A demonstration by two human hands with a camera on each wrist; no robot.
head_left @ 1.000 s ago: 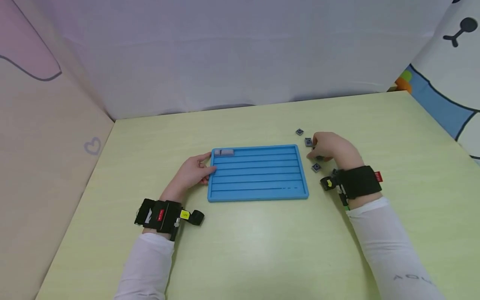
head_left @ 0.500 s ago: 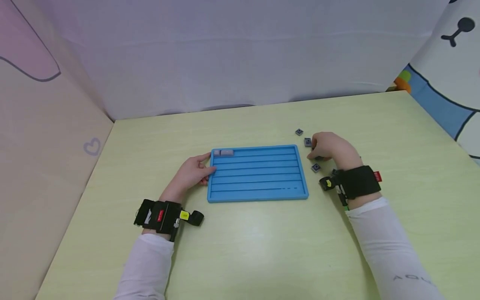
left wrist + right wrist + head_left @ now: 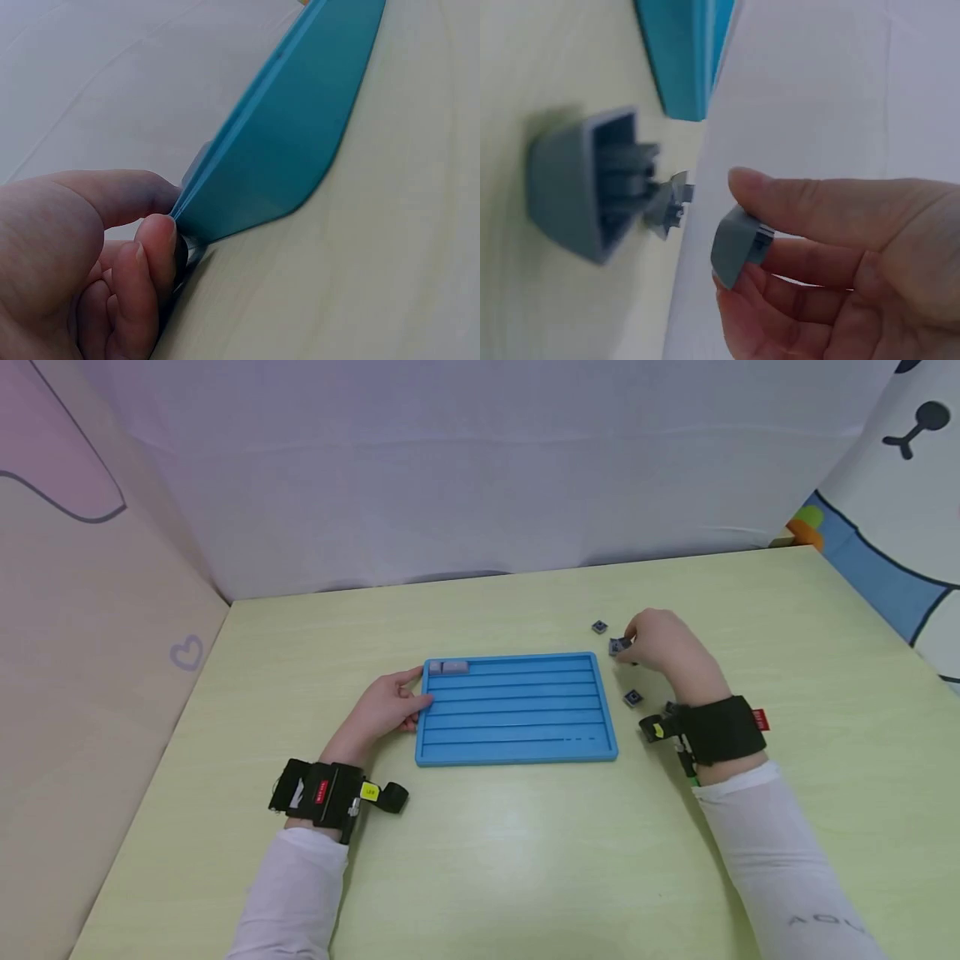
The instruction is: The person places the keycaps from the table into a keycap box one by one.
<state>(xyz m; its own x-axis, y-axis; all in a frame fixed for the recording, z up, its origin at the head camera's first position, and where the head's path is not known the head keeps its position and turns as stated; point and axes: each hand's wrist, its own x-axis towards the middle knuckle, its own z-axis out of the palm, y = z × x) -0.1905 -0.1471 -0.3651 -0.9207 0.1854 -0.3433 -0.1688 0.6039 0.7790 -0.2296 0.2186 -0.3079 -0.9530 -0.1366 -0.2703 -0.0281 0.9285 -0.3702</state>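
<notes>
Now reaches farther back with right hand [image 3: 667,647], nearly closed, pinching one gray keycap [image 3: 735,241] off blue tray's [image 3: 510,755] right side: likely mid-pick. Still grips tray's left edge on bench [image 3: 487,860] with left hand [image 3: 382,703]. Count: one tray, two keycaps [image 3: 454,667] in top-left row, at least three loose keycaps [image 3: 632,698]; can't tell under right hand.

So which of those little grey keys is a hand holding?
The key pinched in the right hand; the other visible keys lie on the table or sit in the blue tray.
</notes>
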